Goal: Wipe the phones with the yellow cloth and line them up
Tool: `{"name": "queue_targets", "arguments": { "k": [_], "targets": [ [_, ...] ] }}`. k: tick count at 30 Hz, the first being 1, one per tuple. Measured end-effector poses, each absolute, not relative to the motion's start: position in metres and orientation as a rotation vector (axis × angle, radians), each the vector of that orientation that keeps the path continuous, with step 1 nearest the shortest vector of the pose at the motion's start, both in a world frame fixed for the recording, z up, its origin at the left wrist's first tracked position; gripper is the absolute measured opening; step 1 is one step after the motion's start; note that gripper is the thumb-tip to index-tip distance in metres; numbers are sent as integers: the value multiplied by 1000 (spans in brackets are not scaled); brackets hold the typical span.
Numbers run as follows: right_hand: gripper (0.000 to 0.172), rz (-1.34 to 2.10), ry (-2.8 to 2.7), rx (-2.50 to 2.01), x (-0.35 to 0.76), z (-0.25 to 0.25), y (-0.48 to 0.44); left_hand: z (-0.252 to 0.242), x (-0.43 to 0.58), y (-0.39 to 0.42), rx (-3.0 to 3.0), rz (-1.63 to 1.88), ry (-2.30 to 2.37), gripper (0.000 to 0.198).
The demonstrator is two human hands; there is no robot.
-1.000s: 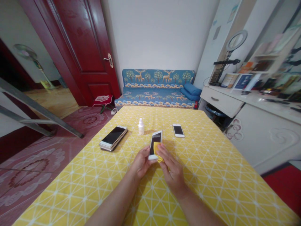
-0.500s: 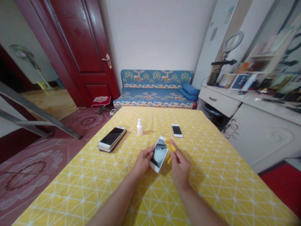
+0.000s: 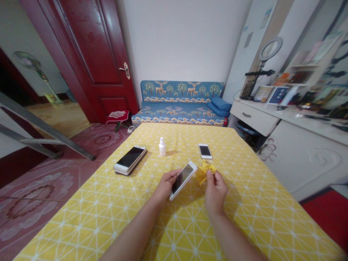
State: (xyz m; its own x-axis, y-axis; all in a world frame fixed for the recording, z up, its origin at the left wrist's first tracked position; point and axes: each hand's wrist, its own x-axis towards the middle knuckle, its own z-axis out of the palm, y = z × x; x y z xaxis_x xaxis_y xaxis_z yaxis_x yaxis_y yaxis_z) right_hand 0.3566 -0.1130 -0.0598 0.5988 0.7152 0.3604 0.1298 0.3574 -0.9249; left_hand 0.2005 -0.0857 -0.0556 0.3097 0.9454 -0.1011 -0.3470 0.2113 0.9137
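My left hand grips a white phone with a dark screen, tilted up off the yellow tablecloth. Just to its right, my right hand pinches a small crumpled yellow cloth, held apart from the phone. Beyond my hands, a small white bottle stands upright on the table. A stack of phones lies at the left, and a small white phone lies flat at the right.
A blue patterned sofa stands behind the table against the wall. A red door is open at the left. A white desk with a ring light runs along the right.
My right hand took the yellow cloth off the phone's screen and moved right. My left hand tilted the phone from near upright to a slant.
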Motion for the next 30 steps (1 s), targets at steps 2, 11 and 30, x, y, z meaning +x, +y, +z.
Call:
{"name": "queue_targets", "arguments": {
  "k": [2, 11, 30],
  "targets": [
    [30, 440, -979, -1120, 354, -62, -116, -53, 199, -88, 1017, 1009, 786, 32],
    [25, 350, -1166, -1184, 357, -70, -107, -30, 189, -97, 1279, 753, 619, 46],
    [23, 418, -1357, -1123, 346, -58, -118, -56, 208, -99, 894, 570, 573, 63]
  ]
}}
